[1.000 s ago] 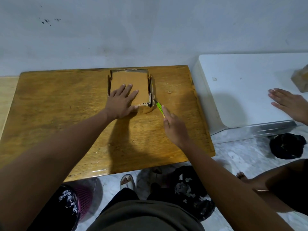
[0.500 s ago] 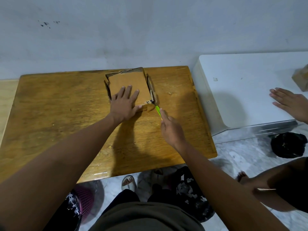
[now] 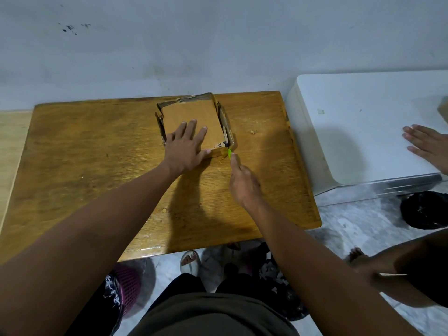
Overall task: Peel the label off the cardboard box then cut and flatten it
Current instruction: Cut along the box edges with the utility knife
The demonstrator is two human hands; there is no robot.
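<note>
A shallow brown cardboard box (image 3: 194, 115) lies on the wooden table (image 3: 84, 154) near its far edge, turned slightly askew. My left hand (image 3: 186, 147) presses flat on its near part with fingers spread. My right hand (image 3: 243, 181) grips a green-handled cutter (image 3: 229, 153) whose tip meets the box's near right corner. A scrap of printed label (image 3: 220, 144) shows at that corner. The box's right wall (image 3: 226, 124) stands partly split from the bottom panel.
A white appliance (image 3: 358, 122) stands right of the table, with another person's hand (image 3: 429, 144) flat on it. That person's arm and foot (image 3: 358, 258) are at lower right. A black bag (image 3: 424, 212) lies on the marble floor. Small crumbs dot the table.
The box has turned slightly anticlockwise under my left hand. My right hand with the cutter has moved up to the box's near right corner.
</note>
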